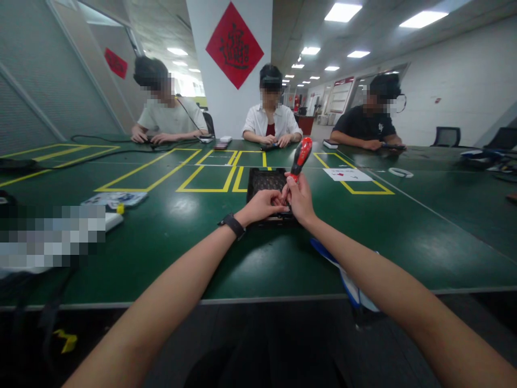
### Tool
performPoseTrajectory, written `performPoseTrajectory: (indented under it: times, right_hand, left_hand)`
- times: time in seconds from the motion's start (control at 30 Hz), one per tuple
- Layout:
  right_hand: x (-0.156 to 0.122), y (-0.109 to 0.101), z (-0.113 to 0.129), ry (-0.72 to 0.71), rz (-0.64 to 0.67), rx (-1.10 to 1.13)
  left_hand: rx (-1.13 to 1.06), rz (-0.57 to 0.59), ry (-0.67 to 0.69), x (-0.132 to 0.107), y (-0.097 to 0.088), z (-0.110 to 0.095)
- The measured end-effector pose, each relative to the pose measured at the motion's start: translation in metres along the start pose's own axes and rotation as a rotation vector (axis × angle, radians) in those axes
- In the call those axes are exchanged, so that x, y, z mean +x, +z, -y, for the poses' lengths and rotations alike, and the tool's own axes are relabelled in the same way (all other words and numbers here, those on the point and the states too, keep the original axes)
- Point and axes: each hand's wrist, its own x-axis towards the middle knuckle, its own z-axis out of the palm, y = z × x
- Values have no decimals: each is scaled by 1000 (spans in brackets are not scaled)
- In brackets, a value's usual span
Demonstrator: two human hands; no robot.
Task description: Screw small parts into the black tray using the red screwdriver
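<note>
While my right hand (299, 196) is closed round a red-and-black, bulbous-handled screwdriver (302, 157) over the black rectangular case (263, 180), inward of the green bench (258, 269) edge, my left hand's (263, 205) hold cannot be told.

Your case (263, 182): matt plastic. Above the case, your screwdriver handle (303, 153): glossy plastic. Beneath the case, your table (161, 231): smooth, glossy.
</note>
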Motion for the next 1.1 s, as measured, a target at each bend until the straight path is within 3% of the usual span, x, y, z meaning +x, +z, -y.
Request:
performPoseTrajectory:
  times: [0.1,0.3,0.4,0.5,0.63,0.9,1.1]
  right_hand:
    - [-1,1,2,12,3,-12]
    - [3,-3,-1,73,53,-5]
    - [4,-4,-3,84,35,-16]
    - [4,-3,-1,57,8,-24]
    - [1,0,2,21,61,2]
    - [4,-4,-2,96,70,27]
    - [4,-2,-1,71,15,-11]
  left_hand:
    - [-20,11,-32,1,1,4]
    - [-348,155,-63,0,3,7]
    - [-272,138,-46,0,3,3]
    - [-80,48,-2,-1,1,0]
    - [85,-4,-11,-1,0,1]
    - [-127,151,7,-1,-1,-1]
    - [-58,71,44,-1,2,0]
